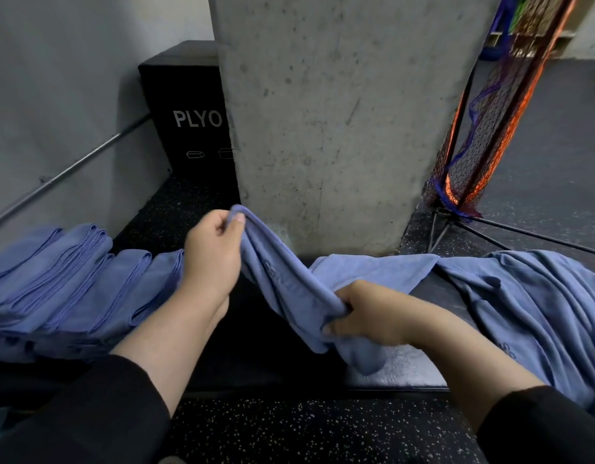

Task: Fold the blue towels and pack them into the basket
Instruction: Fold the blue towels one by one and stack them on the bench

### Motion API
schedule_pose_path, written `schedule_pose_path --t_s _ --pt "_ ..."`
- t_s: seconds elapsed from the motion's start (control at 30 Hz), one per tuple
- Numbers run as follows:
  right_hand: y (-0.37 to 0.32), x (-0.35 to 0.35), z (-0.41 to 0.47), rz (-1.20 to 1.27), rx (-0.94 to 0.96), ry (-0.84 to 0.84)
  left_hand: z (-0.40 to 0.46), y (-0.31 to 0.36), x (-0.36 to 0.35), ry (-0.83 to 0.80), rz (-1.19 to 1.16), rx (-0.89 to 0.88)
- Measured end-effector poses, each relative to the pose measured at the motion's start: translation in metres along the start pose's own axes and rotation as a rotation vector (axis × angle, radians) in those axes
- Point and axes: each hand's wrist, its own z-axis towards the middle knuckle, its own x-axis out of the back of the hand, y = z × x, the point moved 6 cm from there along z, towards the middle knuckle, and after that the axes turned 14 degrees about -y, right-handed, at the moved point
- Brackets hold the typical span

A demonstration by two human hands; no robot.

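With the left hand (215, 249) pinching one corner of the towel (289, 286) at 12 o'clock and the right hand (363, 313) fisted on bunched cloth (edges unaligned), the fold may come out crooked.

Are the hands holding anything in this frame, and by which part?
Yes. Both hands grip one crumpled blue cloth towel: the left hand pinches its raised upper edge, and the right hand clutches a bunched section lower down.
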Motion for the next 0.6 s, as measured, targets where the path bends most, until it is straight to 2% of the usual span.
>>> schedule_pose_path --t_s 0.07,0.17,0.3,0.37,0.47,0.6 --pt "0.014 0.02 -0.004 -0.002 -0.082 0.14 0.005 0.0 0.015 0.094 0.068 0.003" --pt "0.039 0.048 -0.016 0.193 -0.165 0.321 0.009 -0.004 0.024 0.132 0.168 0.03" --pt "0.066 0.059 -0.017 0.335 -0.256 0.31 0.02 -0.017 0.029 0.129 0.341 0.07" --pt "0.069 0.062 -0.012 0.519 -0.189 0.381 0.023 -0.027 0.021 0.034 0.246 0.168" --pt "0.067 0.07 -0.003 0.768 -0.035 0.483 0.018 -0.037 -0.004 -0.134 -0.045 0.409" --pt "0.067 0.082 0.009 1.007 0.124 0.604 0.029 -0.038 -0.024 -0.185 -0.263 0.438"
